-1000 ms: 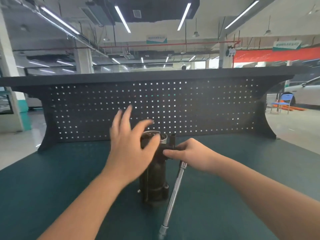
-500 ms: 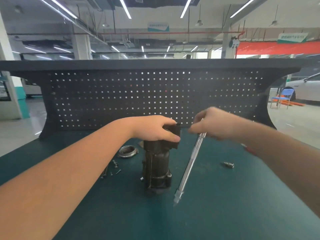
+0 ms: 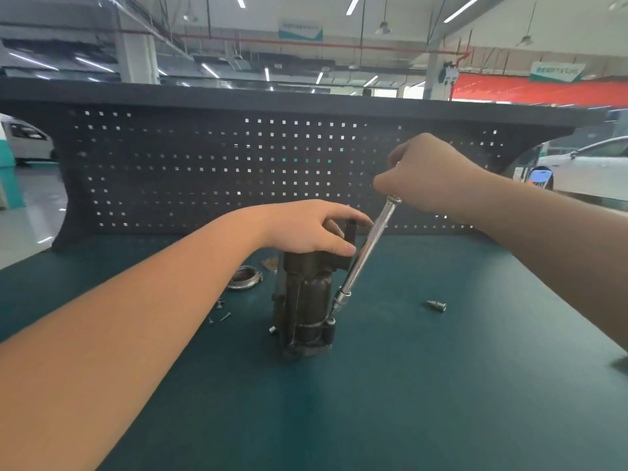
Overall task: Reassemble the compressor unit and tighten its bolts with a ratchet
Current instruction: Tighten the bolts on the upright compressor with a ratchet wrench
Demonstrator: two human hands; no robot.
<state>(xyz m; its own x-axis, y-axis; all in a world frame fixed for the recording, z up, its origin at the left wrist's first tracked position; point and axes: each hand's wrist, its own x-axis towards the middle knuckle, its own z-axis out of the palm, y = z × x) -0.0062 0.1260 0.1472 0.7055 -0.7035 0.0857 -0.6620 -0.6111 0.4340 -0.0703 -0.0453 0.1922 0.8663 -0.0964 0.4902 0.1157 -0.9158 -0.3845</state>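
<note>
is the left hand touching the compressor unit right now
Touching. The head view shows the left hand resting on top of the upright compressor unit, fingers curled over its upper edge with no gap visible.

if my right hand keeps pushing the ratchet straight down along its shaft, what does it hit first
Probably the bolt low on the compressor unit's right side; the ratchet in the right hand points there, though depth is unclear.

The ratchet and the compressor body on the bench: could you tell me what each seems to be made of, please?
Ratchet: looks like bright polished or chromed steel, with shiny highlights and a crosshatched grip section on the handle.
Compressor body: probably cast metal, dark and dull with a greasy sheen, rounded lumpy contours and ribs; the exact alloy cannot be told.
</note>
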